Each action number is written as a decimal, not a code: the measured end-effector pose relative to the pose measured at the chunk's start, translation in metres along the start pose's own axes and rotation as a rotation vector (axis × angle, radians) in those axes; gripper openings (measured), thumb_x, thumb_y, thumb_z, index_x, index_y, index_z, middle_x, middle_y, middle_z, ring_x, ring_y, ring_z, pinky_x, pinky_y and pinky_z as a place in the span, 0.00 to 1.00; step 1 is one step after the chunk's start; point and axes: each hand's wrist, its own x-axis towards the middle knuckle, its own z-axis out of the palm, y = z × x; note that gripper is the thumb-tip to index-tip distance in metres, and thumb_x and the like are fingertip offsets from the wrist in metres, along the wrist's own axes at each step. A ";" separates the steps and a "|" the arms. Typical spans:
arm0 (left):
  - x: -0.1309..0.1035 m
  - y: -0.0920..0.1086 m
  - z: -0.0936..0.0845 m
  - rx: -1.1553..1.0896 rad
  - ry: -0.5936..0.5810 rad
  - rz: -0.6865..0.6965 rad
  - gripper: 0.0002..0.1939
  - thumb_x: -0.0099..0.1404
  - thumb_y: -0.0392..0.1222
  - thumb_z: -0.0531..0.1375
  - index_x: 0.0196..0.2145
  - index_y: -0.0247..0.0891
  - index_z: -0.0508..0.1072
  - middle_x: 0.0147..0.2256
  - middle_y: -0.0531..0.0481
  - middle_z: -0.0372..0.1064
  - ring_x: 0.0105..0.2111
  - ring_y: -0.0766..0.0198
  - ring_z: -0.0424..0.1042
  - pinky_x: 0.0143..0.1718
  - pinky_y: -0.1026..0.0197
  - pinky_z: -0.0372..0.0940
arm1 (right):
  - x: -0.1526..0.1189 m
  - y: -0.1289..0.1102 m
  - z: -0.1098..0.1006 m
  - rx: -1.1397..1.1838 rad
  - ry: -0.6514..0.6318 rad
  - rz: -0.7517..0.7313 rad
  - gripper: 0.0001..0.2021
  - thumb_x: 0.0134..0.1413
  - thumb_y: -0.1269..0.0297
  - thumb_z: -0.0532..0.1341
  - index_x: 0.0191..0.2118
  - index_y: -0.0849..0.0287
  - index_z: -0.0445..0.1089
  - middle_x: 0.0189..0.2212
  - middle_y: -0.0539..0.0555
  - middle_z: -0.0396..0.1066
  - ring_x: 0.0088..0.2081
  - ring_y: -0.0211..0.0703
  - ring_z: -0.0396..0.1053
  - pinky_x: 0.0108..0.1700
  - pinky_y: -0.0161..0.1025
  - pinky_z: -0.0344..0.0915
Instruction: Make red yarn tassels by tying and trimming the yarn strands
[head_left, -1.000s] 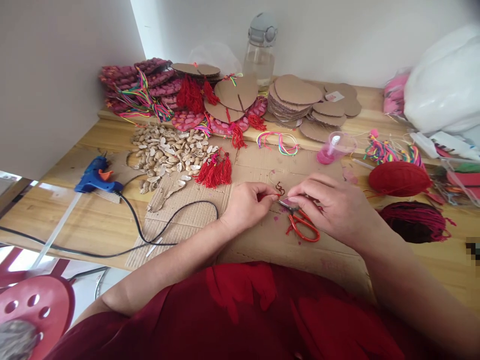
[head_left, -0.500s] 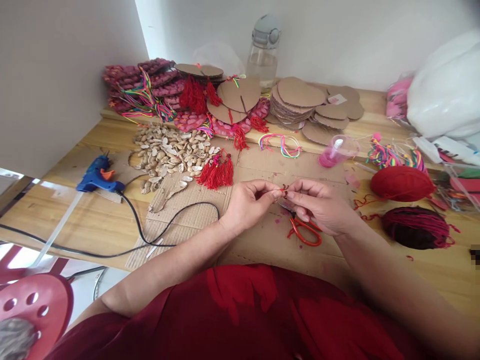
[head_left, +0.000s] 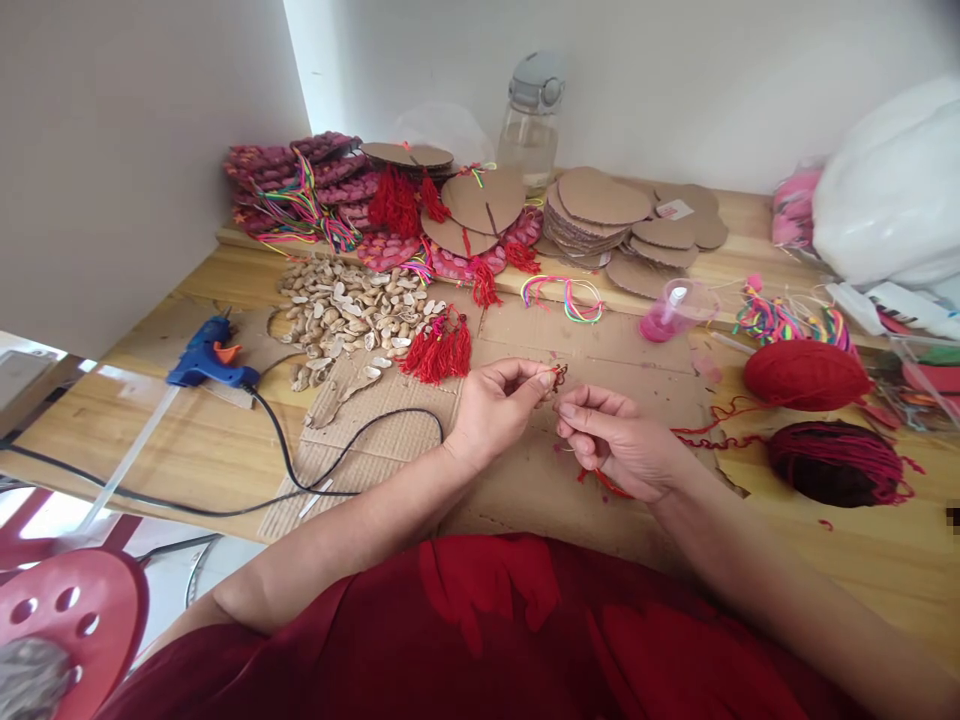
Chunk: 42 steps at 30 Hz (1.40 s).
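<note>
My left hand [head_left: 501, 410] pinches a small knotted piece of red and dark yarn [head_left: 559, 376] between thumb and fingertips, above the cardboard sheet [head_left: 525, 490]. Just to its right, my right hand [head_left: 619, 435] has its thumb and forefinger pressed together; what they hold, if anything, is too small to name. Beneath the right hand lie red-handled scissors [head_left: 609, 484], mostly covered by it. Strands run from the red yarn ball [head_left: 806, 375] and the dark magenta yarn ball [head_left: 840, 463] toward the right wrist. Red tassels [head_left: 439, 350] lie beyond my left hand.
Peanut shells [head_left: 352, 305] are heaped at the left, near a blue glue gun [head_left: 210, 358] with its black cord. Cardboard discs [head_left: 600, 200], a bottle [head_left: 529, 125] and decorated pink pieces [head_left: 277, 190] line the back. A pink cup [head_left: 667, 312] stands at the right.
My right hand has come away from my left hand, down and slightly toward me, and now covers more of the scissors. The yarn piece stays in my left fingertips. The view has shifted slightly.
</note>
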 end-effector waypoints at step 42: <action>0.002 -0.003 -0.003 0.195 -0.061 0.046 0.09 0.60 0.44 0.65 0.30 0.33 0.79 0.25 0.51 0.72 0.23 0.70 0.65 0.27 0.66 0.60 | 0.007 0.001 0.002 -0.241 0.147 -0.388 0.28 0.53 0.54 0.69 0.56 0.58 0.66 0.36 0.51 0.71 0.18 0.30 0.65 0.14 0.30 0.59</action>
